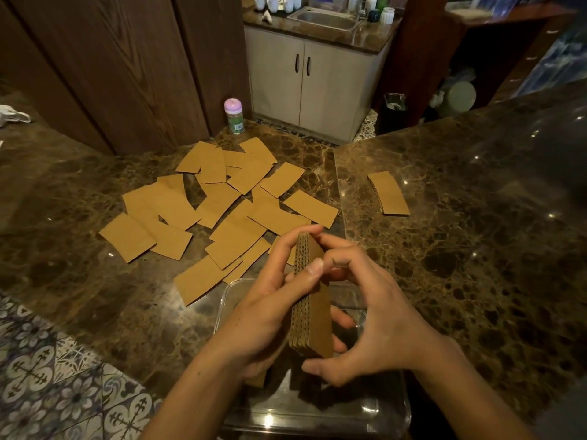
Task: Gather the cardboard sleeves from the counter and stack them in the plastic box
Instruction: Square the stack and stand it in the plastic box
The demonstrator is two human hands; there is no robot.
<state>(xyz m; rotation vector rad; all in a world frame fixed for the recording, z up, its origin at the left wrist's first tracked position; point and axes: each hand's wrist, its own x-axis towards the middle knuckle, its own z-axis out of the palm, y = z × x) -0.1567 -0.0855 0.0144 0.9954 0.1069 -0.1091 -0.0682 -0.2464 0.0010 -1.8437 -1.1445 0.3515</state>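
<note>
Over the clear plastic box (317, 408) at the near edge of the dark marble counter (476, 217) | left hand (270, 312) and right hand (381, 319) together grip an on-edge stack of brown cardboard sleeves (319, 322) | loose sleeves (222, 211) scattered mid-counter

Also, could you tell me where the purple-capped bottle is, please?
Head view: the bottle stands left of centre at the counter's far edge, behind the scattered sleeves.

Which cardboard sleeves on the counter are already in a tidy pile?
The small pile lying alone on the right stretch of the counter. The other sleeves on the counter lie scattered loose to its left.
</note>
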